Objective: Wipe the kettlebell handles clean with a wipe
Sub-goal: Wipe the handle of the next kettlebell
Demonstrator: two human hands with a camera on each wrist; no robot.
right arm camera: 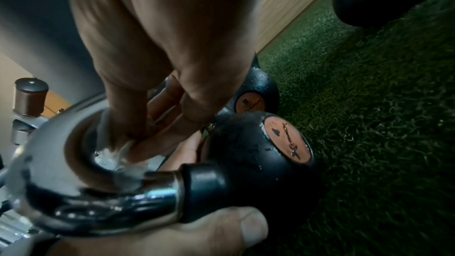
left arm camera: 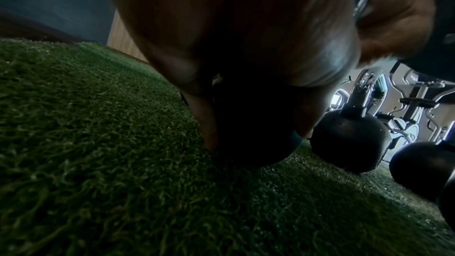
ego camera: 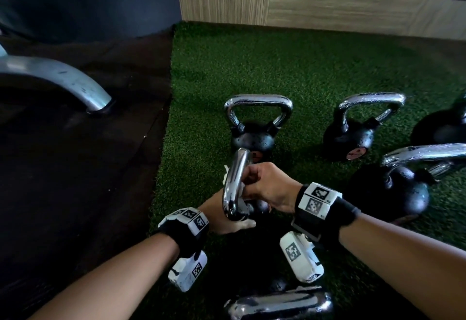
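Observation:
A small black kettlebell [right arm camera: 248,155] with a chrome handle [ego camera: 234,183] is tilted over the green turf. My left hand [ego camera: 227,226] grips it from below, fingers [left arm camera: 204,124] curled round the black ball and the thumb [right arm camera: 221,229] by the base of the handle. My right hand [ego camera: 261,183] reaches through the handle loop and pinches a white wipe [right arm camera: 118,155] against the inside of the chrome bar. A bit of the wipe [ego camera: 226,174] pokes out on the far side of the handle.
Several other kettlebells stand on the turf [ego camera: 290,67]: one just behind [ego camera: 253,140], two to the right [ego camera: 349,138] [ego camera: 393,193]. Another chrome handle [ego camera: 277,304] lies close below my wrists. A metal machine leg [ego camera: 65,80] stands on the dark floor at left.

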